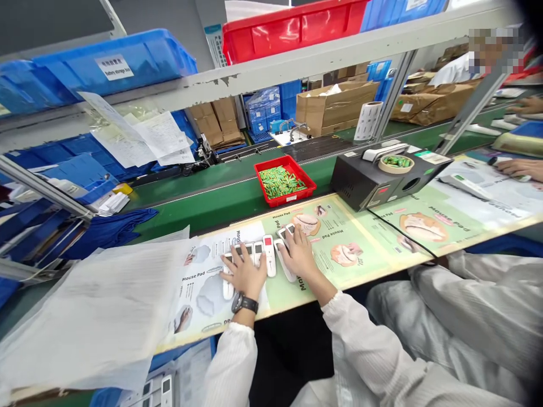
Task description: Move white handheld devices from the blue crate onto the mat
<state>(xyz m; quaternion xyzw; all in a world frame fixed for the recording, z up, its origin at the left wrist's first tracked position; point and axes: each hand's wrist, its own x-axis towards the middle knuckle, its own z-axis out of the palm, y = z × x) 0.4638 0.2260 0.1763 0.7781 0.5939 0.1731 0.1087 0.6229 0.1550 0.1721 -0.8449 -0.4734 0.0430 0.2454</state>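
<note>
My left hand (246,274), with a dark watch on the wrist, lies flat with fingers spread over a row of white handheld devices with small screens (258,252); the palm hides part of them. Just right of that row is a white device with a lit red screen (270,263). My right hand (302,257) rests with fingers stretched over several more white devices (287,268), which lie at a slant and are partly covered. All of them lie on printed mouse pad sheets (339,226) on the bench.
Beyond the bench edge, a red tray (313,187) of green batteries stands on the green conveyor (212,198). A black box (352,178) with a cable carries a round dish of batteries (396,164). Papers (97,305) cover the left side. A co-worker's hand (520,168) is far right.
</note>
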